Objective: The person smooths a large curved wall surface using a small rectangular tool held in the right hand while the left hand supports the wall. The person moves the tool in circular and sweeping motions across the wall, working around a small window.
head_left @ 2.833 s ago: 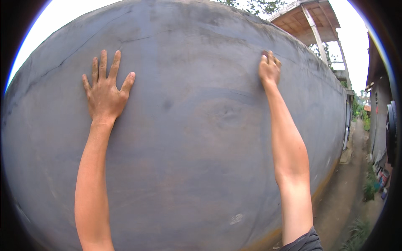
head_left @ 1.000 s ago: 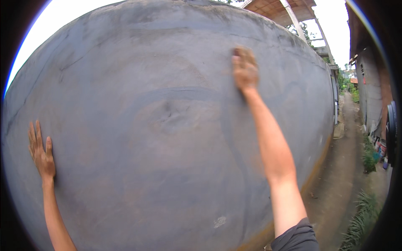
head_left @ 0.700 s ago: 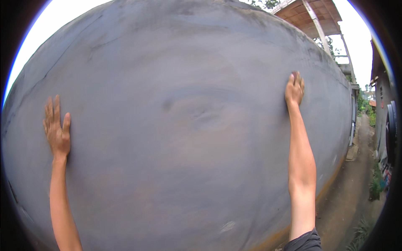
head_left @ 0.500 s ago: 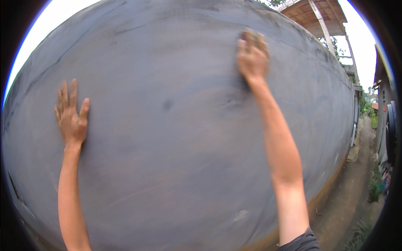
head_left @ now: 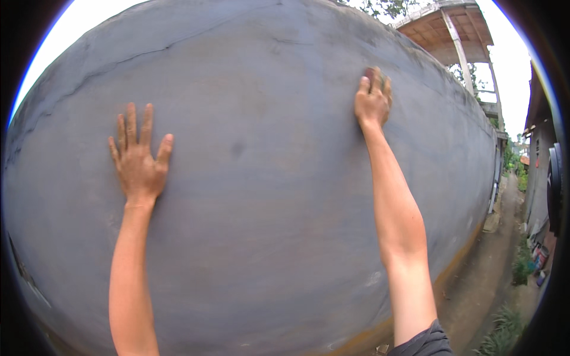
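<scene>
A broad grey plastered wall (head_left: 267, 196) fills the view, smooth and damp-looking. My left hand (head_left: 139, 163) lies flat against it at the left, fingers spread and nothing in it. My right hand (head_left: 372, 101) reaches higher up on the right, arm stretched out. Its fingers press a small dark reddish pad (head_left: 369, 73) against the wall. Only the pad's top edge shows above the fingertips, so I cannot tell what it is.
A thin crack (head_left: 119, 62) runs across the wall's upper left. A dirt path (head_left: 484, 279) follows the wall's foot on the right, with plants (head_left: 504, 329) and a dark building (head_left: 549, 172) beside it. A roofed concrete structure on pillars (head_left: 451, 32) rises behind the wall.
My left hand has slid up and rightward from the wall's lower left. My right hand has swept sideways across the upper wall and back, still pressed against it.
</scene>
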Demonstrator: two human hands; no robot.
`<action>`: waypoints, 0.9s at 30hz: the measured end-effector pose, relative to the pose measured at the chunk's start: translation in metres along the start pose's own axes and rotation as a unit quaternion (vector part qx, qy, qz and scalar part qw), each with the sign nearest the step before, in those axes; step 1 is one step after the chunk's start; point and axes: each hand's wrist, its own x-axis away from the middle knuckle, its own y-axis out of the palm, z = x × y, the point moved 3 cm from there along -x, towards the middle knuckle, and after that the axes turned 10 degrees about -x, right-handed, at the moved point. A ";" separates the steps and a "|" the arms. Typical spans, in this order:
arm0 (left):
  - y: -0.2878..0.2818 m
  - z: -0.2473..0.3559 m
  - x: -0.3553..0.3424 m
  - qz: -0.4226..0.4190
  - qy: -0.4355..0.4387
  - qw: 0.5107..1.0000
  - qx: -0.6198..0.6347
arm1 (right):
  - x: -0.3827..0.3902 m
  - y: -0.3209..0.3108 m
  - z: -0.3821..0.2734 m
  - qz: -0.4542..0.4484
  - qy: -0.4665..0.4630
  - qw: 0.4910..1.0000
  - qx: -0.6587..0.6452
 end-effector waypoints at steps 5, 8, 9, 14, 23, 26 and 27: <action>-0.003 0.001 -0.002 -0.004 0.015 0.999 0.030 | 0.049 0.021 -0.156 -0.103 -0.166 0.973 -0.122; -0.003 -0.020 -0.002 -0.007 0.016 1.000 0.010 | 0.097 0.007 -0.237 -0.177 -0.296 0.904 -0.251; -0.003 -0.019 -0.002 -0.010 0.014 1.000 0.008 | 0.100 0.006 -0.239 -0.210 -0.312 0.878 -0.295; -0.007 -0.001 -0.005 -0.020 -0.011 0.999 0.032 | 0.008 0.013 -0.043 -0.034 -0.047 0.997 -0.059; -0.005 0.038 -0.023 -0.029 -0.041 0.998 0.028 | 0.079 0.047 -0.295 -0.057 -0.221 0.950 -0.214; -0.004 -0.016 -0.014 -0.018 -0.011 1.000 0.003 | 0.061 0.036 -0.248 -0.135 -0.229 0.928 -0.260; -0.005 -0.020 -0.015 -0.017 -0.013 1.000 0.002 | 0.044 0.035 -0.202 -0.099 -0.220 0.949 -0.203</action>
